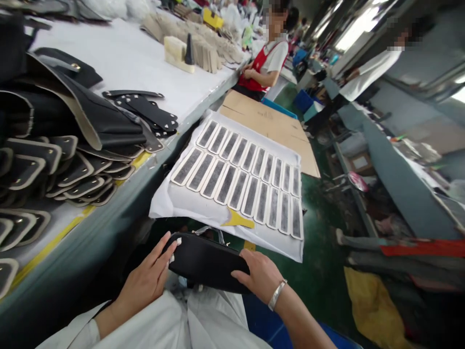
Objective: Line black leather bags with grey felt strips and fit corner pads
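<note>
A black leather-like bag (pixel 207 259) lies crosswise above my lap, its long smooth face turned up toward me. My left hand (pixel 150 269) grips its left end, fingers stretched along the edge; small white bits show by the fingertips. Around the right end my right hand (pixel 259 274) is closed, thumb on the near face and fingers over the far edge. A zipper or metal fitting and a clear plastic strip show along the bag's far side. Just beyond it, a white-covered board (pixel 174 206) carries two rows of dark strips with pale borders (pixel 238 186).
A yellow piece (pixel 238 219) lies on the board's near edge. The long table (pixel 127 43) at left holds black leather pieces (pixel 83 169) and flaps. Behind the board is a cardboard sheet (pixel 265 121). A person in a red apron (pixel 263 68) sits beyond; another person (pixel 374 75) stands right.
</note>
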